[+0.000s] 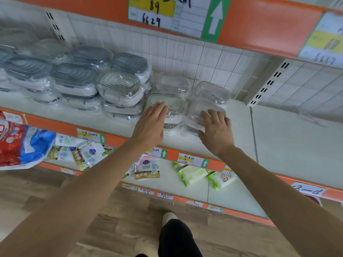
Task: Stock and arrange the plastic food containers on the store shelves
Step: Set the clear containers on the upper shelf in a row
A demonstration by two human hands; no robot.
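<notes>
Straight ahead on the white shelf, at about twelve o'clock from my chest, sit two short stacks of clear containers in loose plastic wrap. My left hand lies flat on the left stack, fingers straight and together, palm down on the top lid. My right hand rests on the right stack, fingers spread and only slightly bent, pressing rather than gripping. Neither hand holds anything closed.

I judge these packs light and fairly stiff in the body, but the wrap looks slick and baggy, so a top press could slide. The safer hold is at the short sides, under the lid rim, thumb at six o'clock and fingers at twelve.

At ten o'clock stand the grey-lidded stacks, touching one another, and one clear-lidded pack just beside my left stack. At two o'clock the shelf is bare white. Below, at six o'clock, pouches lie on a lower shelf.
</notes>
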